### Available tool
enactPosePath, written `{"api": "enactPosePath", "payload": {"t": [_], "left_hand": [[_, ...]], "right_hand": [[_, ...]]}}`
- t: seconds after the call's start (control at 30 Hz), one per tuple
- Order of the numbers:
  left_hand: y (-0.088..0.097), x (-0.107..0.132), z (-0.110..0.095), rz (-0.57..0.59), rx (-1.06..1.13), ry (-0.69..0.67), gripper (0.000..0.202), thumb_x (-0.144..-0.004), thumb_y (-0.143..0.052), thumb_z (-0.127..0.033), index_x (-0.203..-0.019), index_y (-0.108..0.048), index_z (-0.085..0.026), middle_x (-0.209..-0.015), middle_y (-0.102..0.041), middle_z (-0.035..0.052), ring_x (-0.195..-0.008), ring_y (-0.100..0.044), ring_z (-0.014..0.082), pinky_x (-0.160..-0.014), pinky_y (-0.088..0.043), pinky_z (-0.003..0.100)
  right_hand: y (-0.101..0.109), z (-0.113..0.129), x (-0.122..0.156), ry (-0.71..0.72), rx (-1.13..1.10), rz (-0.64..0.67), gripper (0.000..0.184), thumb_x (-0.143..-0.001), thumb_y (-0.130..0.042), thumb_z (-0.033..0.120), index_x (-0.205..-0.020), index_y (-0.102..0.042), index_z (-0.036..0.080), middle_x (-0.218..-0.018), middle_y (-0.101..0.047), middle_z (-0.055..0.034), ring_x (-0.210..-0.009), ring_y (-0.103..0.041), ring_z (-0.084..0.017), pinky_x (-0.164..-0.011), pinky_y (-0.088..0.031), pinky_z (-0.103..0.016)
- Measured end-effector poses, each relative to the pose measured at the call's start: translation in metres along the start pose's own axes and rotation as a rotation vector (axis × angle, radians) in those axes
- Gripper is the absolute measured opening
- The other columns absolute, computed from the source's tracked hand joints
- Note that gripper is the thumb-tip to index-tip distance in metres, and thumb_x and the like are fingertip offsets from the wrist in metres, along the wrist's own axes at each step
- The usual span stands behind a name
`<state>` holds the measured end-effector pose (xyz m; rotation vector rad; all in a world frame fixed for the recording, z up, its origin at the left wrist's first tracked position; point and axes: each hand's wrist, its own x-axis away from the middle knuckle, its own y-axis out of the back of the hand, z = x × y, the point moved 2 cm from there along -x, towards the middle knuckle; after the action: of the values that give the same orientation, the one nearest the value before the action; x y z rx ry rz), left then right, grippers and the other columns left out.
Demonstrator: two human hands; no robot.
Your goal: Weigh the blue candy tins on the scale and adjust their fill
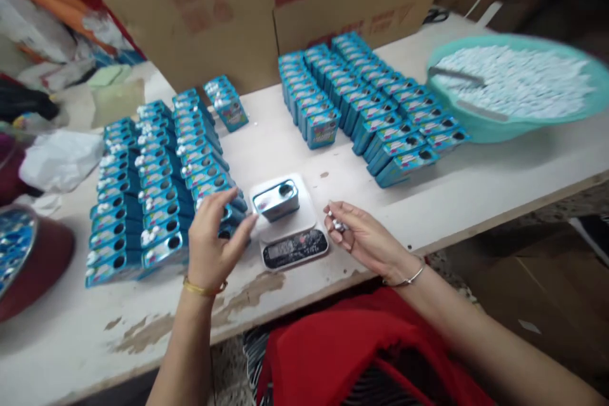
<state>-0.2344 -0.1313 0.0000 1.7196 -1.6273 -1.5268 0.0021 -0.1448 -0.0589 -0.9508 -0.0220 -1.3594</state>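
A blue box (276,201) with a dark round hole in its top stands on a small white digital scale (304,212). The scale's dark display (295,249) faces me; its reading is too blurred to make out. Left of the scale, my left hand (214,238) is open, thumb and fingers apart, beside the nearest row of blue boxes (209,168). My right hand (359,238) is to the right of the scale, its fingers curled around a few small white pieces (339,225).
Rows of similar blue boxes (157,184) stand at left, several with white pieces on top; more boxes (352,89) stand back right. A turquoise basin (504,130) holds many white pieces and a flat tool. A reddish bowl (52,260) sits far left. Cardboard (238,19) rises behind.
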Motion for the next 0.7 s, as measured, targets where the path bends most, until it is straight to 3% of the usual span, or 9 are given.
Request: {"api": "enactPosePath", "payload": {"t": [0.1,0.17,0.23,0.4,0.53,0.6,0.7], "left_hand": [[-0.014,-0.022,-0.006,0.227,-0.114,-0.127,0.063,-0.079,-0.063,-0.05,-0.13,-0.043,-0.019,-0.115,-0.059,0.0115,-0.105,-0.056,0.0261,-0.087,-0.046,0.041],[-0.027,-0.042,-0.013,0.379,-0.205,-0.181,0.049,-0.084,-0.057,-0.047,-0.123,-0.048,-0.02,-0.103,-0.062,0.0092,-0.093,-0.058,0.0246,-0.079,-0.046,0.039],[-0.041,-0.066,-0.022,0.454,-0.261,-0.199,0.034,-0.088,-0.051,-0.039,-0.116,-0.052,-0.021,-0.096,-0.062,0.0076,-0.088,-0.057,0.0235,-0.076,-0.045,0.038],[-0.101,-0.128,-0.05,0.448,-0.27,-0.198,0.037,-0.087,-0.052,-0.037,-0.12,-0.05,-0.02,-0.106,-0.06,0.0092,-0.098,-0.056,0.0246,-0.08,-0.042,0.039],[-0.148,-0.155,-0.051,0.482,-0.319,-0.212,0.037,-0.087,-0.052,-0.038,-0.119,-0.051,-0.02,-0.113,-0.057,0.011,-0.103,-0.054,0.0257,-0.082,-0.039,0.04],[-0.154,-0.163,-0.04,0.45,-0.332,-0.235,0.043,-0.086,-0.052,-0.041,-0.124,-0.048,-0.021,-0.116,-0.056,0.0115,-0.106,-0.052,0.0262,-0.083,-0.038,0.04],[-0.136,-0.185,-0.003,0.301,-0.343,-0.178,0.045,-0.088,-0.046,-0.047,-0.125,-0.047,-0.021,-0.121,-0.053,0.0118,-0.11,-0.049,0.0253,-0.088,-0.036,0.04]], "right_hand": [[-0.001,0.002,-0.007,0.008,-0.032,-0.003,0.046,-0.061,-0.081,0.046,-0.084,-0.055,0.015,-0.065,-0.055,0.0034,-0.049,-0.044,-0.003,-0.04,-0.023,-0.015],[0.006,-0.003,-0.01,0.009,-0.054,-0.039,0.049,-0.059,-0.082,0.048,-0.082,-0.054,0.015,-0.065,-0.055,0.0035,-0.049,-0.043,-0.003,-0.04,-0.023,-0.015],[0.016,-0.011,-0.011,0.012,-0.066,-0.082,0.048,-0.061,-0.081,0.049,-0.081,-0.053,0.015,-0.066,-0.055,0.0032,-0.049,-0.044,-0.003,-0.041,-0.024,-0.015],[0.038,-0.02,-0.006,-0.017,-0.122,-0.184,0.041,-0.063,-0.081,0.046,-0.08,-0.057,0.017,-0.067,-0.056,0.0026,-0.051,-0.045,-0.004,-0.043,-0.029,-0.016],[0.047,-0.017,-0.007,-0.048,-0.166,-0.212,0.04,-0.06,-0.083,0.044,-0.079,-0.058,0.019,-0.069,-0.057,0.0028,-0.056,-0.049,-0.005,-0.049,-0.038,-0.016],[0.051,-0.018,-0.011,-0.078,-0.193,-0.241,0.041,-0.058,-0.085,0.042,-0.079,-0.058,0.02,-0.071,-0.058,0.0027,-0.06,-0.053,-0.006,-0.054,-0.042,-0.015],[0.056,-0.023,-0.015,-0.123,-0.204,-0.285,0.042,-0.056,-0.085,0.044,-0.079,-0.059,0.02,-0.07,-0.059,0.0022,-0.06,-0.053,-0.006,-0.052,-0.042,-0.015]]}}
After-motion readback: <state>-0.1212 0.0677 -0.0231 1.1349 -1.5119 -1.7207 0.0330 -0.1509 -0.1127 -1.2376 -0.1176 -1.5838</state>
